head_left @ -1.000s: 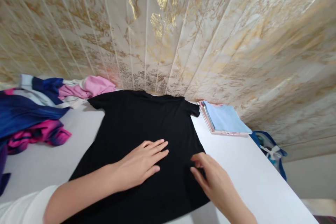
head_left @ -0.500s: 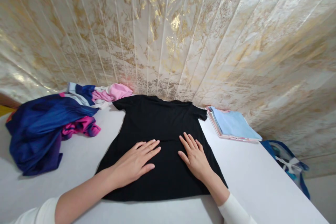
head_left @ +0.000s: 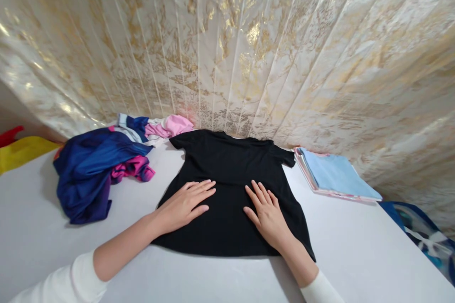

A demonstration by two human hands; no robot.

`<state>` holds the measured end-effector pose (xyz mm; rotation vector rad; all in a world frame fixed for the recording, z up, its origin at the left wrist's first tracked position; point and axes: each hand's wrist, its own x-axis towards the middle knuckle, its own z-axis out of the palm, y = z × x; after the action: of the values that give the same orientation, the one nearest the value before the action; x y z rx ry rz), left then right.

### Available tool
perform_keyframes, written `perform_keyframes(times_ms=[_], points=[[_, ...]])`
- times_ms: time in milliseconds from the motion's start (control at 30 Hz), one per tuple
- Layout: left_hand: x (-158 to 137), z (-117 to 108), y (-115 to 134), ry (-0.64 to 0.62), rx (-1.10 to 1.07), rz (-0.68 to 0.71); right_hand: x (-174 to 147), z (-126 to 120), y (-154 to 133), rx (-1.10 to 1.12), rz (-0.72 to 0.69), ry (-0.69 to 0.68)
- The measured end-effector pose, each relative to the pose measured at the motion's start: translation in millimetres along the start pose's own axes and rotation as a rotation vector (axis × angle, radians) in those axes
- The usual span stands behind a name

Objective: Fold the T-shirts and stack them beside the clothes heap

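Observation:
A black short-sleeved T-shirt [head_left: 231, 227] lies spread on the white table [head_left: 199, 277], its neck end toward the curtain and its hem toward me. My left hand [head_left: 185, 206] rests flat on the shirt's left half, fingers stretched out and pointing right. On the right half lies my right hand [head_left: 266, 213], palm down with its fingers apart and pointing away from me. Neither hand grips the cloth. A slight crease runs across the shirt near the fingertips.
Crumpled blue and pink clothes [head_left: 95, 165] are heaped at the left. A folded stack with light blue cloth [head_left: 334, 173] sits at the right. Beyond the table's right edge is a blue-trimmed bag [head_left: 423, 232]. A gold-patterned curtain [head_left: 227, 57] hangs behind.
The view has turned somewhat to the left, so things appear farther right and more yellow cloth shows at the left. Both hands stay flat on the T-shirt, the left slightly farther left on it.

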<state>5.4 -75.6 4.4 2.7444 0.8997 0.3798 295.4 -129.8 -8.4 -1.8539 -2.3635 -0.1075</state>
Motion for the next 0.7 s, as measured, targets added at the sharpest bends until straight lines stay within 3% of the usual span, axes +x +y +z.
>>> perform_keyframes(times_ms=[167, 300, 400, 500, 600, 700], points=[[2, -9, -1, 0.016, -0.035, 0.016, 0, 10, 5, 0.040, -0.039, 0.067], [-6, -23, 11, 0.111, -0.090, 0.013, -5, -3, -4, 0.124, -0.043, 0.103], [-29, -37, 29, 0.099, -0.195, -0.034, -14, -31, -26, 0.292, -0.175, 0.053], [-63, -45, 42, 0.012, -0.228, -0.091, -30, -53, -46, 0.428, -0.337, -0.107], [-94, -48, 41, 0.012, -0.160, -0.140, -47, -52, -43, 0.407, -0.435, -0.170], [-109, -48, 32, 0.055, -0.081, -0.140, -61, -35, -21, 0.313, -0.449, -0.063]])
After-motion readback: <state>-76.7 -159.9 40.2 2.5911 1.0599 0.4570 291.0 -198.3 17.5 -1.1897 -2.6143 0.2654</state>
